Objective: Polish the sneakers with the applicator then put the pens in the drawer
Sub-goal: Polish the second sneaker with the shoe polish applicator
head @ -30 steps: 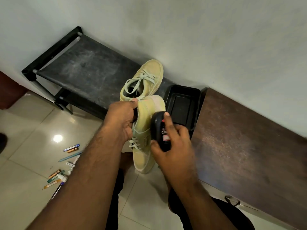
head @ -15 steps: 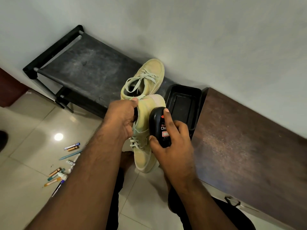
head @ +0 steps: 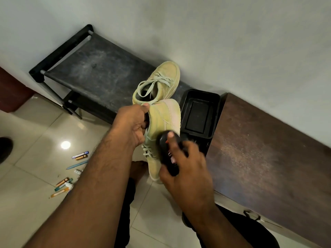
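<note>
Black polish applicator [head: 168, 154], clamped in your right hand [head: 186, 169], lies lengthwise along the pale yellow-green suede sneaker [head: 161, 122] your left hand [head: 130, 126] grips by its collar.

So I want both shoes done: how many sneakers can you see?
2. One sneaker rests on the black rack by the wall; the other sneaker is held in the left hand while the right hand rubs the applicator on it.

Two sneakers [head: 162, 126], one applicator [head: 168, 154], roughly eight pens [head: 71, 170].
</note>
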Available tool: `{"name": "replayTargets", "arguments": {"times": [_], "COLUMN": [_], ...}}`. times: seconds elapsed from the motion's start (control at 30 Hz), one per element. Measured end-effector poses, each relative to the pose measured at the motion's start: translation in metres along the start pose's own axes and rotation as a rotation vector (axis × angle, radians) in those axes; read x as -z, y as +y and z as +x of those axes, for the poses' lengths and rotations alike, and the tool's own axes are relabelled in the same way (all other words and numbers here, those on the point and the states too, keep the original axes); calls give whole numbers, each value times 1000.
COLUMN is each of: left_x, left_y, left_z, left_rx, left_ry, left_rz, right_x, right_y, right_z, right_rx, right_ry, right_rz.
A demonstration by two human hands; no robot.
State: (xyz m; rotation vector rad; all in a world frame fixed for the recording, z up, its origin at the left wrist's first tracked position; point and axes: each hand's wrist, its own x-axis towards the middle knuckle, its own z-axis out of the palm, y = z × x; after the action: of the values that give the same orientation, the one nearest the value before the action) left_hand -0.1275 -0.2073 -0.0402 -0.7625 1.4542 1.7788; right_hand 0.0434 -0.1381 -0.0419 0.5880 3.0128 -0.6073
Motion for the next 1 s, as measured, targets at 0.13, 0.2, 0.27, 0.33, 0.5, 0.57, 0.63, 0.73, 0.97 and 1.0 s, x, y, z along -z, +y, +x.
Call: {"name": "replayTargets", "arguments": {"times": [0.13,0.2,0.27,0.33,0.5,0.57,0.63,0.73,0.97,1.0], "left_x": [-1,-3,-2,-1,0,-1,0,6,11,10], "left_y": [1,0,-1,1,6,5,6,12,16,14], "left_z": [-1,-3,-3,-4,-10,-11,-12,-13,-17,-17], "left_rx": [11,9,6,14,39,37,47,55,31,25], "left_ry": [-24,-37,-34,-42,-116,-121,-123,-163,-208,-195], "left_rz": [-11,-27,-41,-35,-7,-1,2,31,21,19], "right_x": [-3,2,1,-5,5,8,3,4,20,15], "right_y": [4,11,6,-5,10,9,-7,-17,19,16], "right_z": [-2,7,8,-1,13,19,10,1,36,36], "right_rx": [26,-56,-50,39,-99,-122,-39,17,-226,-229], "right_ry": [70,124,116,47,119,118,43,-11,242,241], "right_rz": [33,119,92,50,310,276,246,456,568,549]}}
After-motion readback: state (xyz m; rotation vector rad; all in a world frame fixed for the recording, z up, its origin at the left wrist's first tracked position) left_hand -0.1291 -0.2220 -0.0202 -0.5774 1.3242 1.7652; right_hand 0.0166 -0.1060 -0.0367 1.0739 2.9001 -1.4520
